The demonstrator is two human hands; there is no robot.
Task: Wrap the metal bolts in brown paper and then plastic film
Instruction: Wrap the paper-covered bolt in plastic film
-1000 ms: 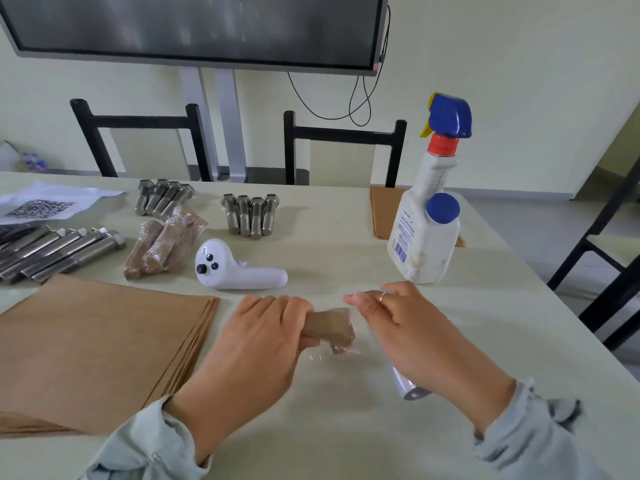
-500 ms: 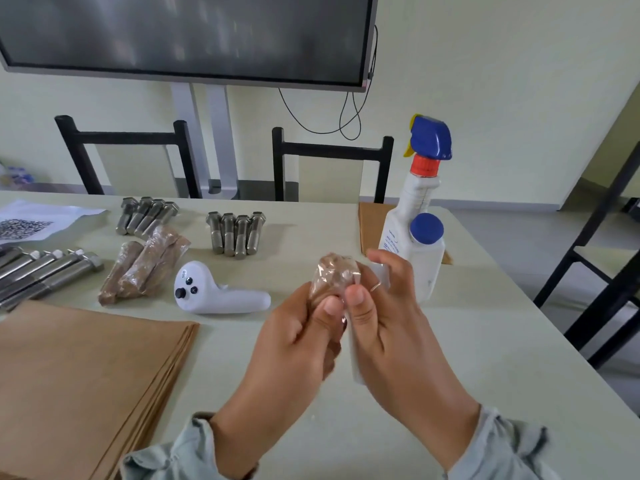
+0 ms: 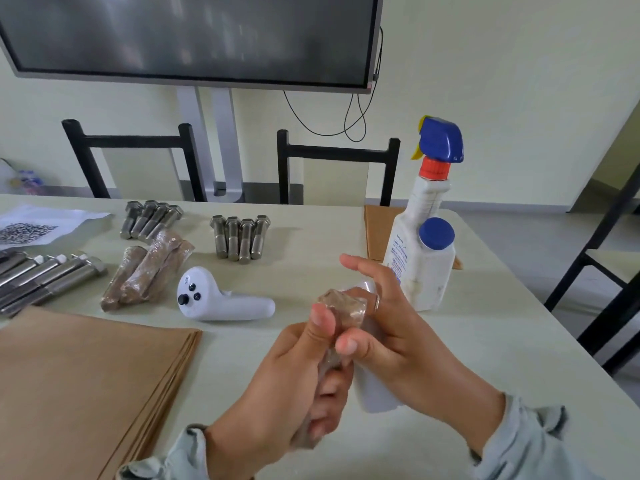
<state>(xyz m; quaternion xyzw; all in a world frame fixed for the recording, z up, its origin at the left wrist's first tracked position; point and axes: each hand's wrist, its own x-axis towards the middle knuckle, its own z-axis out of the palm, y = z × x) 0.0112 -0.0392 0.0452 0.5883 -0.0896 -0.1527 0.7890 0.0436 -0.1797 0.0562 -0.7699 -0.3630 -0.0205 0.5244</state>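
1. The wrapped bolt [image 3: 341, 311] is held above the counter [image 3: 450, 341], upright between both hands; its brown paper shows through glossy, creased plastic film.
2. The left hand [image 3: 298, 386] grips its lower part, fingers curled around it, thumb pressed near the top.
3. The right hand [image 3: 391, 337] pinches the top with its thumb; the forefinger points out straight, and a white film roll [image 3: 374, 393] sits in the palm.
4. Three finished wrapped bolts [image 3: 149, 271] lie beside bare bolts [image 3: 240, 239], a white controller [image 3: 221, 299] and brown paper sheets [image 3: 86, 386].
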